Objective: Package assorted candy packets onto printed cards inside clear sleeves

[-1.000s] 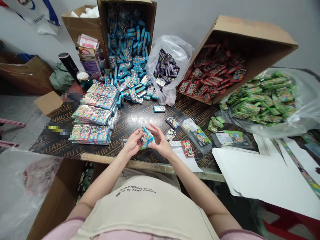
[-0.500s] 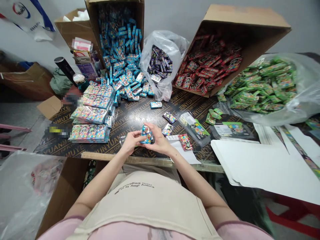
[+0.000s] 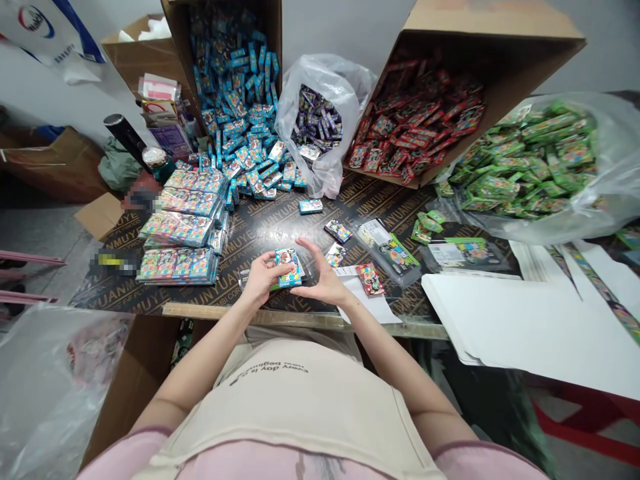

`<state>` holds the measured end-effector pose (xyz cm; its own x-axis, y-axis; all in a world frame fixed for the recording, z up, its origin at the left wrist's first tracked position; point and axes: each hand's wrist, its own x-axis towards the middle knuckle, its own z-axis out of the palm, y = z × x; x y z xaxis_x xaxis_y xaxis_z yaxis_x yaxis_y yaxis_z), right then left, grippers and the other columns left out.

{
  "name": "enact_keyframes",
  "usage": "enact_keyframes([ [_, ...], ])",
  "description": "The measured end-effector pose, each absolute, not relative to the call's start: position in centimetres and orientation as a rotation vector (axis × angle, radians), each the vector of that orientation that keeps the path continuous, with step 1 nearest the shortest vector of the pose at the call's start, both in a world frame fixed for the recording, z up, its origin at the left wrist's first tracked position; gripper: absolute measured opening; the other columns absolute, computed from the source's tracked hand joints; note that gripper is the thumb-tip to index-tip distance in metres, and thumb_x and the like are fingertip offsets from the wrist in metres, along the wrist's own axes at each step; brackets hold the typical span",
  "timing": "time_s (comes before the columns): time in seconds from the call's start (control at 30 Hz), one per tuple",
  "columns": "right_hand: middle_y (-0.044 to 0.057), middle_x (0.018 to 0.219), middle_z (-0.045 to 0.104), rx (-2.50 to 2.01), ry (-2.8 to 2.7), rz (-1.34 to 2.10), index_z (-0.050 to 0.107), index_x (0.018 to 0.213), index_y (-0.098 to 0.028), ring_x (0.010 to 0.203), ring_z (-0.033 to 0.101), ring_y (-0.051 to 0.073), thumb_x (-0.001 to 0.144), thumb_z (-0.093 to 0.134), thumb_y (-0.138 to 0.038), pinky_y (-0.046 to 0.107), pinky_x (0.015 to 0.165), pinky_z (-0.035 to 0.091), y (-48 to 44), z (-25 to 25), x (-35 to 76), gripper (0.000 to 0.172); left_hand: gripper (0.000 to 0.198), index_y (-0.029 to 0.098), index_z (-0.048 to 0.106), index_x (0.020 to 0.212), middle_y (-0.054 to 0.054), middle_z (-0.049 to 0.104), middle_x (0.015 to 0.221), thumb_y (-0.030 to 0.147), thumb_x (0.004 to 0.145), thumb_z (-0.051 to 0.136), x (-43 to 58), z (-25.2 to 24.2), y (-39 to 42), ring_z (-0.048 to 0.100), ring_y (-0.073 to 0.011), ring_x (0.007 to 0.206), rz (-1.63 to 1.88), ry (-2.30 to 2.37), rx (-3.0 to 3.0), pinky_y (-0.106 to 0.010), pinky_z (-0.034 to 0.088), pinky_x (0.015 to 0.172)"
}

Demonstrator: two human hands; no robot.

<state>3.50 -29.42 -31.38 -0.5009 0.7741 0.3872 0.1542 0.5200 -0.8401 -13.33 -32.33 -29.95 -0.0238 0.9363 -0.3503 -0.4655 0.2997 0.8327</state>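
My left hand (image 3: pixel 264 279) grips a small blue box (image 3: pixel 287 268) with a colourful printed front, thumb across its face. A bit of green shows beneath it; I cannot make out what that is. Just to the right, my right hand (image 3: pixel 323 283) is open, thumb and fingers spread apart, holding nothing. Beyond it lie a black printed packet (image 3: pixel 338 231), a white-and-black packet (image 3: pixel 335 255) and a red packet (image 3: pixel 371 279) on a white paper sheet (image 3: pixel 367 308). Another blue box (image 3: pixel 311 207) rests farther back on the table.
Stacked wrapped packs (image 3: pixel 175 265) stand at left. Behind are a carton of blue boxes (image 3: pixel 240 127), a plastic bag (image 3: pixel 295 87) of purple packets, a carton (image 3: pixel 490 50) of red packets and a bag (image 3: pixel 610 160) of green ones. White sheets (image 3: pixel 500 320) overhang the front right edge.
My right hand has let go of the blue box and spread its fingers. The box stays in my left hand, now turned more upright with its front showing.
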Motion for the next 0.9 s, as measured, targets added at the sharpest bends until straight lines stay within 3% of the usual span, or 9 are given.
enact_keyframes([
  [0.1, 0.009, 0.135, 0.051, -0.800, -2.096, 0.809, 0.041, 0.138, -0.028, 0.126, 0.047, 0.030, 0.067, 0.076, -0.034, 0.049, 0.110, 0.031, -29.2, -30.7, 4.3, 0.080, 0.062, 0.014, 0.061, 0.103, 0.000, 0.068, 0.065, 0.034, 0.051, 0.089, -13.5, -31.0, -31.8, 0.063, -0.0149, 0.057, 1.206, 1.144, 0.763, -0.029, 0.053, 0.063],
  [0.17, 0.008, 0.127, 0.054, -0.888, -2.078, 0.664, 0.045, 0.133, -0.027, 0.120, 0.050, 0.030, 0.064, 0.072, -0.028, 0.048, 0.106, 0.034, -28.8, -30.6, 4.9, 0.074, 0.059, 0.016, 0.062, 0.109, -0.001, 0.067, 0.067, 0.044, 0.061, 0.082, -13.8, -32.0, -31.0, 0.064, -0.0183, 0.066, 1.214, 1.239, 0.974, -0.033, 0.052, 0.070],
  [0.23, 0.009, 0.123, 0.053, -1.041, -2.000, 0.497, 0.048, 0.129, -0.026, 0.118, 0.049, 0.032, 0.063, 0.069, -0.025, 0.049, 0.104, 0.034, -28.2, -30.9, 5.8, 0.070, 0.061, 0.018, 0.063, 0.112, -0.009, 0.071, 0.091, 0.049, 0.062, 0.080, -14.2, -33.0, -30.0, 0.064, -0.0263, 0.093, 1.184, 1.375, 1.296, -0.041, 0.048, 0.089],
  [0.33, 0.010, 0.122, 0.051, -1.220, -1.907, 0.321, 0.049, 0.127, -0.026, 0.119, 0.047, 0.033, 0.065, 0.070, -0.028, 0.050, 0.102, 0.034, -27.2, -31.9, 7.5, 0.065, 0.089, 0.021, 0.058, 0.124, -0.016, 0.055, 0.131, 0.044, 0.044, 0.090, -14.7, -34.3, -29.0, 0.044, -0.0375, 0.128, 0.871, 1.508, 1.873, -0.052, 0.027, 0.109],
  [0.4, 0.010, 0.125, 0.051, -1.249, -1.928, 0.274, 0.047, 0.129, -0.027, 0.121, 0.046, 0.034, 0.068, 0.072, -0.033, 0.050, 0.102, 0.032, -26.8, -32.7, 8.5, 0.066, 0.103, 0.021, 0.049, 0.135, -0.017, 0.053, 0.131, 0.037, 0.042, 0.091, -14.7, -35.0, -28.8, 0.042, -0.0395, 0.127, 0.608, 1.528, 2.117, -0.055, 0.023, 0.109],
  [0.47, 0.010, 0.128, 0.052, -1.250, -1.994, 0.243, 0.044, 0.131, -0.027, 0.122, 0.046, 0.034, 0.070, 0.073, -0.038, 0.050, 0.103, 0.030, -26.7, -33.5, 9.2, 0.069, 0.102, 0.019, 0.039, 0.143, -0.015, 0.056, 0.122, 0.032, 0.053, 0.085, -14.5, -35.5, -29.0, 0.047, -0.0369, 0.119, 0.461, 1.537, 2.234, -0.053, 0.029, 0.105],
  [0.63, 0.011, 0.129, 0.053, -1.190, -2.141, 0.236, 0.045, 0.132, -0.026, 0.121, 0.049, 0.032, 0.072, 0.074, -0.041, 0.049, 0.104, 0.024, -27.7, -34.3, 9.4, 0.069, 0.107, 0.019, 0.020, 0.150, -0.013, 0.051, 0.125, 0.030, 0.060, 0.077, -14.9, -35.1, -29.8, 0.048, -0.0320, 0.115, 0.576, 1.481, 2.281, -0.046, 0.038, 0.099],
  [0.9, 0.011, 0.124, 0.056, -1.006, -2.237, 0.465, 0.046, 0.130, -0.024, 0.118, 0.051, 0.031, 0.067, 0.073, -0.035, 0.049, 0.103, 0.026, -28.7, -33.4, 8.7, 0.070, 0.102, 0.020, 0.022, 0.148, -0.012, 0.048, 0.123, 0.024, 0.060, 0.074, -15.5, -33.8, -30.6, 0.048, -0.0294, 0.114, 0.717, 1.340, 2.280, -0.045, 0.039, 0.102],
])
